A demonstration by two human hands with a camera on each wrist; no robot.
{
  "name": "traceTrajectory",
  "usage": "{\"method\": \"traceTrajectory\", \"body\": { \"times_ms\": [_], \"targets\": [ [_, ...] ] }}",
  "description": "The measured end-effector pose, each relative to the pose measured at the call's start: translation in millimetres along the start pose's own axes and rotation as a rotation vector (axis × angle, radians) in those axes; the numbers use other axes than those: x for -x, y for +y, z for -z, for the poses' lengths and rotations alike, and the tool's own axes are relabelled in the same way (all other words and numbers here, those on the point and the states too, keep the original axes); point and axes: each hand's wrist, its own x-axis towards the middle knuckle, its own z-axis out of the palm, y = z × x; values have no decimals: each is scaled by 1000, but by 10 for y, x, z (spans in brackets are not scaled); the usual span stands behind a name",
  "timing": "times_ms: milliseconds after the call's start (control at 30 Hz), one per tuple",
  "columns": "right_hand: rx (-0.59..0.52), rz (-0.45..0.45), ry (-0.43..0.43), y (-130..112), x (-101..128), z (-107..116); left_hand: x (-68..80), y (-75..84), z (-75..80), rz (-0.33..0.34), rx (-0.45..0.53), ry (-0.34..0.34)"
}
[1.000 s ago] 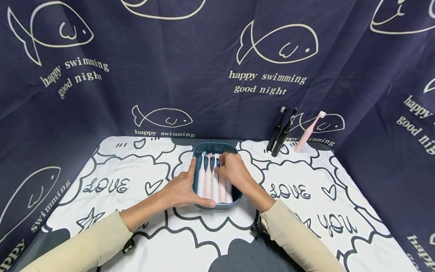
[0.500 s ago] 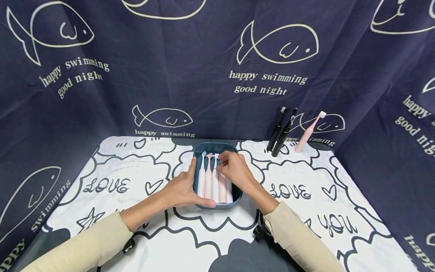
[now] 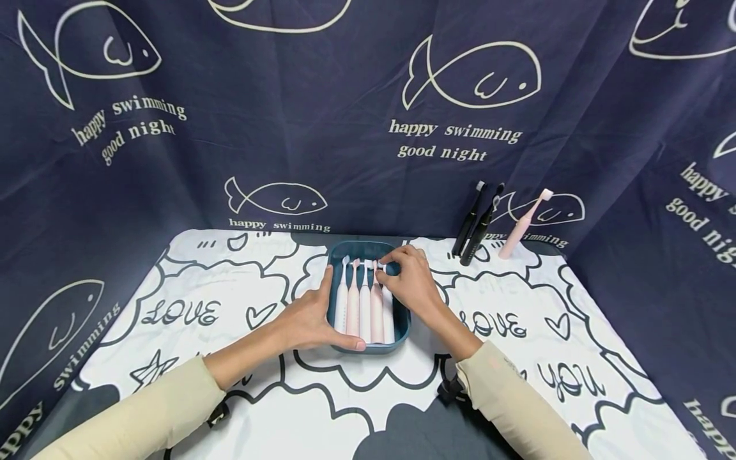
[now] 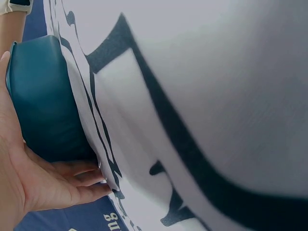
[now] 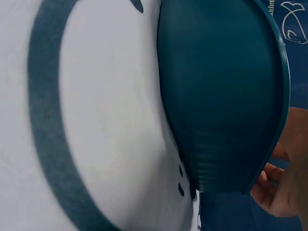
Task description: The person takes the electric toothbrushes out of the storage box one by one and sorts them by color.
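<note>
A dark teal box [image 3: 376, 349] holds a row of several electric toothbrushes, white and pink alternating, brush heads toward the back. My left hand [image 3: 307, 319] grips the box at its left, thumb over the front rim and forefinger along the side; in the left wrist view its other fingers [image 4: 79, 180] lie low against the wall. At the back right of the box, my right hand [image 3: 413, 281] pinches the thin neck of the pink toothbrush [image 3: 376, 313] second from the right. The upper part of the rightmost white toothbrush [image 3: 388, 319] is partly hidden behind that hand.
Two black electric toothbrushes [image 3: 476, 236] and another pink electric toothbrush [image 3: 517, 233] stand upright at the back right of the table. A dark blue fish-print curtain [image 3: 356, 128] hangs behind and on both sides. A patterned white cloth [image 3: 190, 306] covers the table.
My right hand has shifted rightward from the middle white toothbrush to the neck of the pink one beside it, uncovering the white one's head. The left hand and box have stayed put.
</note>
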Motion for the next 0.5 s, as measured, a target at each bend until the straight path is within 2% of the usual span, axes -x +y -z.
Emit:
{"method": "traceTrajectory", "body": {
  "times_ms": [133,300,500],
  "targets": [
    [25,-45,-33,48,9,-20,-1,-4,-3,-3,5,-3],
    [42,-149,-96,104,10,-42,-6,-11,-6,-22,19,1],
    [11,-221,-181,111,-19,-71,-6,-16,-5,-14,28,1]
  ]
}}
